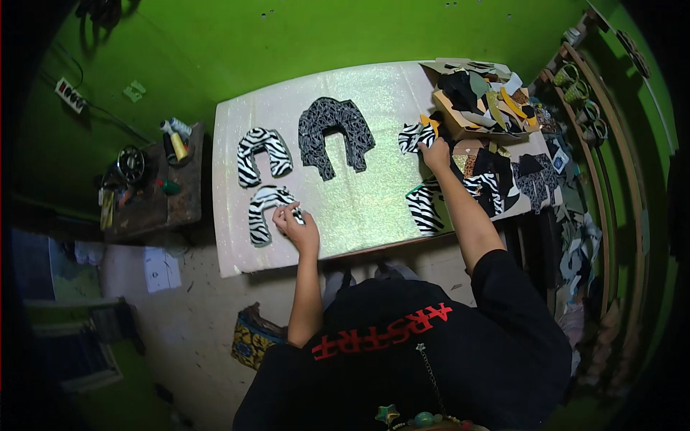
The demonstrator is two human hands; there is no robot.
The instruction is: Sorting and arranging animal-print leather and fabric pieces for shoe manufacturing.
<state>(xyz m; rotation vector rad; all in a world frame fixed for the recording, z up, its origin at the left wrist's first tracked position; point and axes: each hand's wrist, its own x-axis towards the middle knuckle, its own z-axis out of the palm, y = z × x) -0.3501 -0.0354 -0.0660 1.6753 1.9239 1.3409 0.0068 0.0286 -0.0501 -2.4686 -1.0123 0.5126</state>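
At the table's left front, my left hand (297,228) rests over the right leg of a U-shaped zebra-print piece (256,215). Its fingers are curled together, and what is between them, if anything, cannot be made out. My right hand (435,155) reaches to the right side of the table and pinches the edge of a small zebra-print piece (412,136). An orange scrap (429,122) shows just behind that piece. Another zebra-print U (246,161) lies behind my left hand. A larger black-and-grey patterned U-shaped piece (314,133) lies flat to its right.
A cardboard box (467,131) overflows with scraps at the table's (345,208) back right. Beside my right forearm lie a zebra-print piece (425,210) and dark patterned pieces (535,179). A rack with sandals (576,90) stands right; a small machine table (169,205) stands left.
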